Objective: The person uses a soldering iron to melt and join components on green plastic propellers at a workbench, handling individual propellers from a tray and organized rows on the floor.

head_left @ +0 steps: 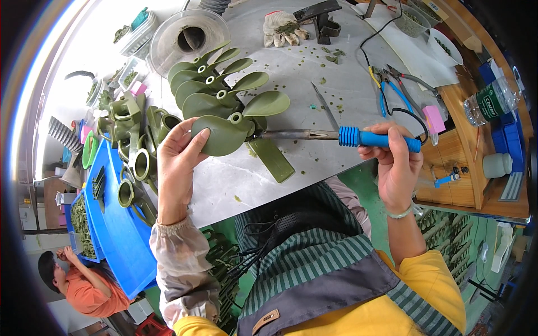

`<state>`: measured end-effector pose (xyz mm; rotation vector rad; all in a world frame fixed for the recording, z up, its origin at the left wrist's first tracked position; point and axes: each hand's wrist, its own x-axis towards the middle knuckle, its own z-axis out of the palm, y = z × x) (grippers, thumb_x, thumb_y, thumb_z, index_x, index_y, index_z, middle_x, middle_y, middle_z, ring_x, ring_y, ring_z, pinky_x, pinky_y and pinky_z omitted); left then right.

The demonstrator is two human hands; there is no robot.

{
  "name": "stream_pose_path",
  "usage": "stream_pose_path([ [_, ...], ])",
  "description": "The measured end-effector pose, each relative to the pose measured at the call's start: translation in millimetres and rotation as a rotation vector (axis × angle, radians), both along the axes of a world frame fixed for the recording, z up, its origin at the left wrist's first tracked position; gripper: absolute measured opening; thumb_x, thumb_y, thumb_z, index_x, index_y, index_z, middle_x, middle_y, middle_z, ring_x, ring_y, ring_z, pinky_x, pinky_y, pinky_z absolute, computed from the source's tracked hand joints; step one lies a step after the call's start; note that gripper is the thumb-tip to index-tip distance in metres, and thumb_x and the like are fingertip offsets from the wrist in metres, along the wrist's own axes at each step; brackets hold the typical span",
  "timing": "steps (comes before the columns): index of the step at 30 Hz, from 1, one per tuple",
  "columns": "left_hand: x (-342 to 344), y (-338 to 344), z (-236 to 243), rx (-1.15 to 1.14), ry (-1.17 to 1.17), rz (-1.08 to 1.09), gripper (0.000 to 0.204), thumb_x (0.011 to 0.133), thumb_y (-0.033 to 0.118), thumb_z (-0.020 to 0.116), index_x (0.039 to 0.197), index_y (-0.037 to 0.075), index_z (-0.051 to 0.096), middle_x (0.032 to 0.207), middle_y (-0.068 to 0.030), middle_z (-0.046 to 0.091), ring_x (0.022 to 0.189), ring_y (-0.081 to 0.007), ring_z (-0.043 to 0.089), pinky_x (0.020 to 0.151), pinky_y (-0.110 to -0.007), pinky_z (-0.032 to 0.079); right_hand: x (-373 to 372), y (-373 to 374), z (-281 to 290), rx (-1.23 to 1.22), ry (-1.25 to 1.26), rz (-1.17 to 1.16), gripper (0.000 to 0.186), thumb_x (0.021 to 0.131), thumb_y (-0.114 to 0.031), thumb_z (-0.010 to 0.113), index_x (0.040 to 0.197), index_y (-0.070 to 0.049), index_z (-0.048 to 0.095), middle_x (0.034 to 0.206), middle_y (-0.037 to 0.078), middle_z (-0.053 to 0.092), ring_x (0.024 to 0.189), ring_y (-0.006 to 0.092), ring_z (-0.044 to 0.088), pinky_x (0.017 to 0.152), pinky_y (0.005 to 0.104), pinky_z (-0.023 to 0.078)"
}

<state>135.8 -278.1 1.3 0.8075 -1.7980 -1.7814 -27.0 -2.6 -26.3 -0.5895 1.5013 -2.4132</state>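
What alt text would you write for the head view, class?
The left hand holds a green plastic propeller while the right hand touches a blue-handled soldering iron to its hub, above a grey table with more propellers and pliers.

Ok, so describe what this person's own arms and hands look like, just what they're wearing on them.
The left hand is bare; its forearm wears a loose, pale grey-beige oversleeve with a gathered elastic cuff at the wrist. The right hand is bare too, with a thin light-coloured bracelet at the wrist. The right forearm is uncovered up to a yellow sleeve near the elbow. No gloves on either hand.
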Motion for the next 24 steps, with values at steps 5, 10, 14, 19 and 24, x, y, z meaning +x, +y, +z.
stream_pose_path([
  [5, -0.9, 2.0, 0.9, -0.004, 0.001, 0.003, 0.029, 0.089, 0.005, 0.064, 0.116, -0.002, 0.058, 0.099, -0.0086, 0.069, 0.086, -0.0133, 0.066, 0.076, -0.026, 0.055, -1.9, -3.1, -2.2, -0.022, -0.005, -0.023, 0.029, 0.097, -0.015, 0.047, 0.092, 0.009, 0.062, 0.084, 0.014, 0.066, 0.068, 0.0208, 0.067, 0.062, 0.0315, 0.058],
  [10, -0.5, 2.8, 1.6, 0.0, -0.007, 0.013, 0.029, 0.089, 0.006, 0.064, 0.116, -0.002, 0.058, 0.098, -0.0086, 0.069, 0.084, -0.013, 0.066, 0.075, -0.025, 0.055, -3.9, -4.0, -1.6, -0.006, 0.01, -0.041, 0.029, 0.097, -0.015, 0.048, 0.091, 0.009, 0.062, 0.084, 0.014, 0.066, 0.068, 0.0211, 0.067, 0.062, 0.0316, 0.058],
  [14, 0.4, 0.6, -0.7, -0.009, -0.005, 0.005, 0.029, 0.089, 0.006, 0.064, 0.116, -0.002, 0.058, 0.098, -0.0084, 0.069, 0.084, -0.0128, 0.066, 0.074, -0.025, 0.055, -5.9, 0.2, 2.0, 0.028, 0.049, -0.072, 0.029, 0.097, -0.016, 0.049, 0.092, 0.008, 0.063, 0.084, 0.014, 0.066, 0.067, 0.0206, 0.067, 0.061, 0.031, 0.058],
  [19, -0.7, 2.5, 0.3, -0.01, -0.027, 0.013, 0.029, 0.089, 0.006, 0.064, 0.116, -0.002, 0.058, 0.097, -0.0082, 0.069, 0.084, -0.0126, 0.067, 0.074, -0.025, 0.055, -11.1, 12.2, 5.9, 0.02, 0.058, -0.089, 0.027, 0.096, -0.016, 0.05, 0.093, 0.008, 0.063, 0.085, 0.014, 0.067, 0.066, 0.0202, 0.068, 0.06, 0.03, 0.058],
  [24, -2.9, 3.3, 0.7, -0.007, -0.026, 0.009, 0.029, 0.088, 0.006, 0.064, 0.116, -0.002, 0.058, 0.097, -0.0084, 0.069, 0.084, -0.0129, 0.067, 0.074, -0.025, 0.055, -17.7, 25.4, 8.9, 0.021, 0.037, -0.131, 0.026, 0.095, -0.016, 0.052, 0.093, 0.007, 0.063, 0.086, 0.015, 0.067, 0.065, 0.0201, 0.068, 0.059, 0.029, 0.058],
])
